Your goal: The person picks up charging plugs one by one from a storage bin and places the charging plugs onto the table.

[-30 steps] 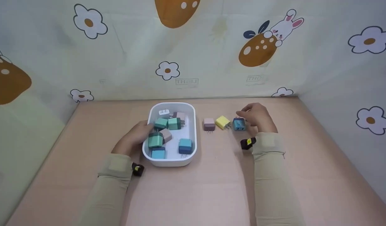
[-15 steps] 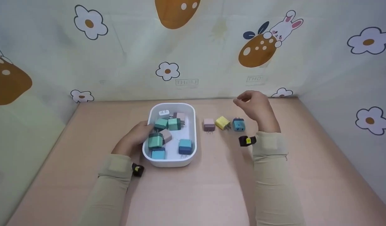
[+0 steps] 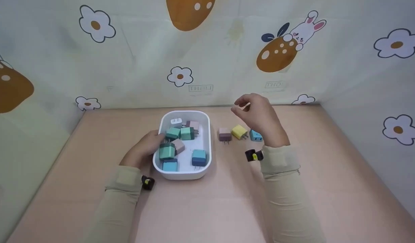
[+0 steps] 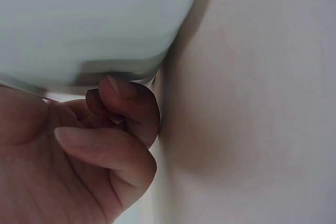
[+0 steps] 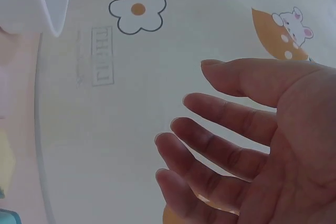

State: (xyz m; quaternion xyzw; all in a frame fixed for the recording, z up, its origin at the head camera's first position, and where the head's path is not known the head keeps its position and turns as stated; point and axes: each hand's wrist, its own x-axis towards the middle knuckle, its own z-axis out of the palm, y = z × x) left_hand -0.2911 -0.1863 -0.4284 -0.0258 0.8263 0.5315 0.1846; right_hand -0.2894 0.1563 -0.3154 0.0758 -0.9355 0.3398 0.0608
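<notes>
My left hand (image 3: pixel 146 145) grips the left side of a white plastic bin (image 3: pixel 184 176), thumb at its rim. In the left wrist view the fingers (image 4: pixel 131 156) curl beside the wall of the bin (image 4: pixel 94 30). Several charger plugs lie inside, among them a two-tone blue plug (image 3: pixel 199 157) and a green plug (image 3: pixel 167 151). My right hand (image 3: pixel 258 116) hovers with nothing in it, fingers loosely bent, behind a row of plugs: pink (image 3: pixel 224 134), yellow (image 3: pixel 239 132) and blue (image 3: pixel 256 135). The hand partly covers the blue one.
A pinkish tabletop (image 3: pixel 207 209) runs back to a patterned cloth wall (image 3: pixel 139 77), with side cloths left and right. The row of three plugs lies just right of the bin. A black wrist camera (image 3: pixel 254 155) sits on the right cuff.
My right hand has let go of the blue plug, lifted off it and moved left above the row. The left hand and the bin stay put.
</notes>
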